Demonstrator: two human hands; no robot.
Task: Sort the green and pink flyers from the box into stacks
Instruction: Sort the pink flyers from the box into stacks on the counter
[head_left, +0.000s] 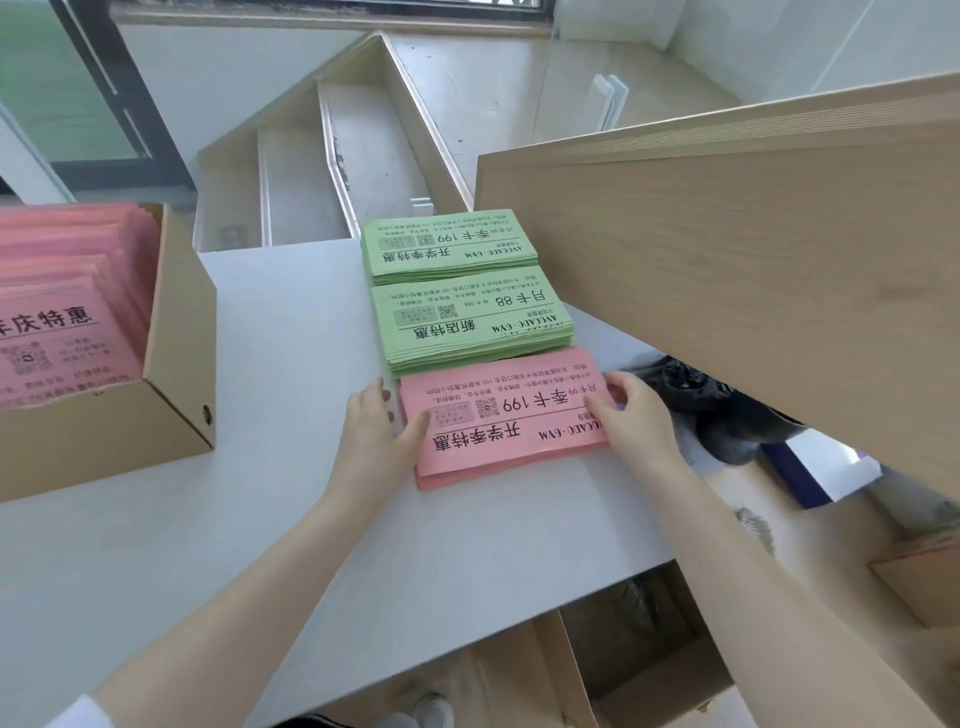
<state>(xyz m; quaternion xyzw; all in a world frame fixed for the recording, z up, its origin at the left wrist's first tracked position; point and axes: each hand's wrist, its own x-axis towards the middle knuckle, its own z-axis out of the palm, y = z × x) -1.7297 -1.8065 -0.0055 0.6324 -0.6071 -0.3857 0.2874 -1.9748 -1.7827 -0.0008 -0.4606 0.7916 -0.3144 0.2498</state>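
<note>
A stack of pink flyers lies on the white table, nearest me. My left hand holds its left edge, thumb on top. My right hand holds its right edge, fingers over the top sheet. Behind it lie two stacks of green flyers, one in the middle and one at the far edge. At the left stands a cardboard box that holds several pink flyers.
A tilted wooden board rises at the right, close to the stacks. Beyond the table's far edge lie wooden frames on the floor. Dark bags and boxes sit on the floor at the right.
</note>
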